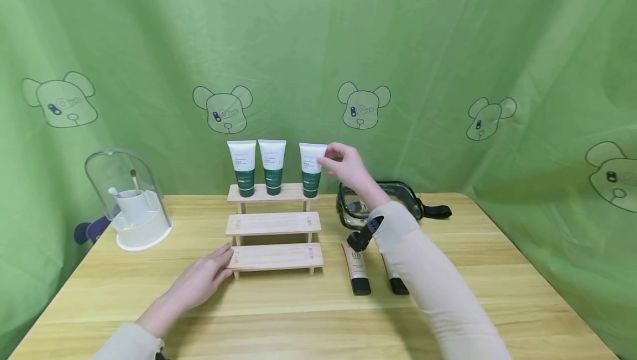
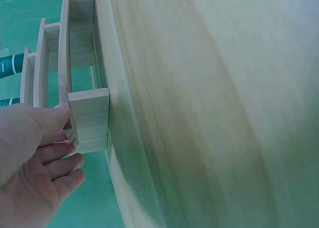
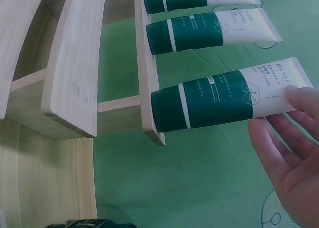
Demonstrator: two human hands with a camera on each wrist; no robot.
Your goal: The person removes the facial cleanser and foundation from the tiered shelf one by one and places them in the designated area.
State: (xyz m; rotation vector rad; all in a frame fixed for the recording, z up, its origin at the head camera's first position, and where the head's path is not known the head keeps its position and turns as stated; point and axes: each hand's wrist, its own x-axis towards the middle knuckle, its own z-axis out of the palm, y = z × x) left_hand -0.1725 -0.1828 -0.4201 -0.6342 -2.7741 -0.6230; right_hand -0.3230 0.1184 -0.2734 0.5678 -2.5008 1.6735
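Your left hand (image 1: 201, 280) pinches the lowest step's (image 1: 276, 257) left end, probably steadying the wooden rack (image 1: 273, 223). Right of it lie two beige tubes (image 1: 356, 269) (your right forearm (image 1: 433, 282) partly covers one), then a clear pouch (image 1: 404, 197) whose contents are hard to make out. Beyond, your right hand (image 1: 346, 166) pinches the green-and-white tube (image 1: 312, 169) high up, letting its cap rest on the top step (image 1: 291, 191) beside two matching tubes (image 1: 272, 166).
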